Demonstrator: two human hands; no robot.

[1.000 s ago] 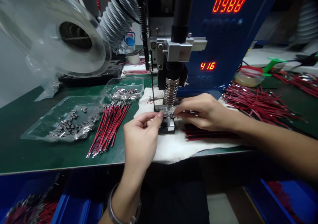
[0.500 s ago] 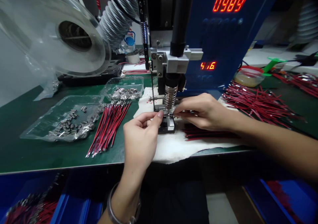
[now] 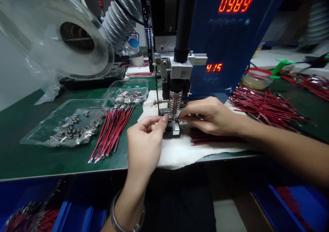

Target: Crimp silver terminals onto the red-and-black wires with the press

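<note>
My left hand [image 3: 145,141] is closed in a pinch at the left side of a small metal fixture [image 3: 175,127]. From the right, my right hand [image 3: 209,115] pinches at the same fixture, fingertips close to its middle. Whatever either hand grips is too small and covered to make out. Directly above the fingertips stands the soldering head [image 3: 174,101] of the machine, a spring-like coil round its lower end. Red and black wires [image 3: 216,137] lie on white paper [image 3: 180,153] below my right hand.
Left lie finished-looking wires with metal ends [image 3: 111,132] and a clear tray [image 3: 64,122] of small metal connectors. A second tray [image 3: 130,96] sits behind. The blue machine housing [image 3: 218,36] rises at the back. A wire heap [image 3: 264,105] and a lidded tub [image 3: 257,78] are right.
The soldering head has come down slightly toward the fixture. The lower display has gone from 416 to 415. Both hands stay in nearly the same place.
</note>
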